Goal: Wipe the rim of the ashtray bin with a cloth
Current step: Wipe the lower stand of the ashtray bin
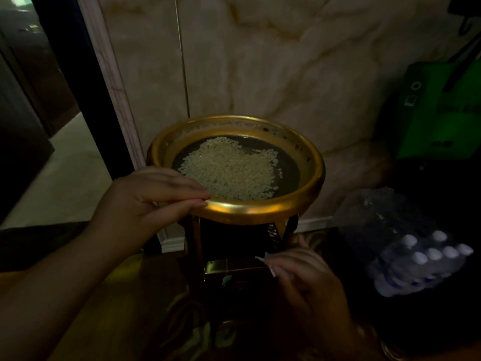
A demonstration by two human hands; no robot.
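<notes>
The ashtray bin stands against the marble wall, its round gold rim [263,208] surrounding a dark tray of small white pebbles [229,170]. My left hand [148,196] grips the rim at its near left side, fingers over the top and thumb under the edge. Lower down, in front of the bin's dark body [234,246], my right hand [304,280] pinches a small white cloth [268,261], of which only a corner shows between the fingers.
A shrink-wrapped pack of water bottles [416,248] lies on the floor to the right, with a green bag [442,108] behind it. A dark door frame [86,82] and an open doorway are on the left. Patterned carpet [156,321] lies below.
</notes>
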